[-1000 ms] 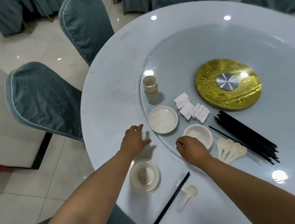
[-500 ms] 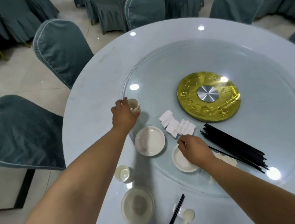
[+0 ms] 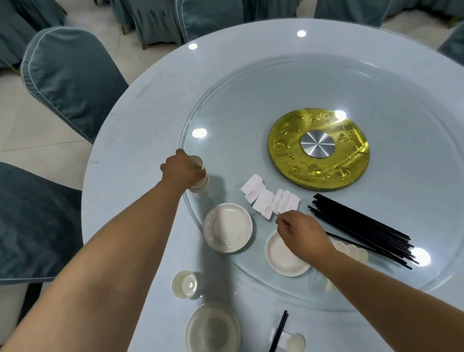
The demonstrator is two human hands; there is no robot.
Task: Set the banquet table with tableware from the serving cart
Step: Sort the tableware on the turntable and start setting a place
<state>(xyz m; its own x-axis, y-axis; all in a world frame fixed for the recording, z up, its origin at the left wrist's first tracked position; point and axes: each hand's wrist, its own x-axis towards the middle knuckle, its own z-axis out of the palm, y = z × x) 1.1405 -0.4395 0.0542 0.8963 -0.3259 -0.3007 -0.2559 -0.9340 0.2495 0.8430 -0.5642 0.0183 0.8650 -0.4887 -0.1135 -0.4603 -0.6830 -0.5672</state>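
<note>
Chopsticks, a single black pair [image 3: 274, 343], lie at the near edge of the round pale-blue banquet table [image 3: 125, 171], propped on a small white rest beside a white ceramic spoon [image 3: 293, 349]. Just left of them sits a white plate with a shallow bowl on it [image 3: 212, 334], and a little farther in stands a small white cup [image 3: 184, 284], upright on the cloth.

Beyond that begins the clear glass turntable [image 3: 390, 92]. At its near rim a white saucer [image 3: 284, 255] lies partly under the right hand [image 3: 305, 238], whose fingers are curled with thumb and forefinger pinched together; whether they hold anything is too small to tell. Under that wrist a few white spoons [image 3: 351, 250] show, touching the loose bundle of black chopsticks [image 3: 362, 227] that fans to the right. To the left of the saucer is a stack of white round dishes [image 3: 227, 227], and behind them a cluster of white ceramic chopstick rests [image 3: 268, 199].

Farther left, at the turntable's edge, the left hand [image 3: 182, 171] is wrapped round a stack of small cream cups [image 3: 199, 174], gripping it from the side while it stands upright on the glass. Past the rests lies the gold disc with a silver hub [image 3: 318, 149] at the table's centre. Teal-covered chairs [image 3: 72, 78] ring the far side.
</note>
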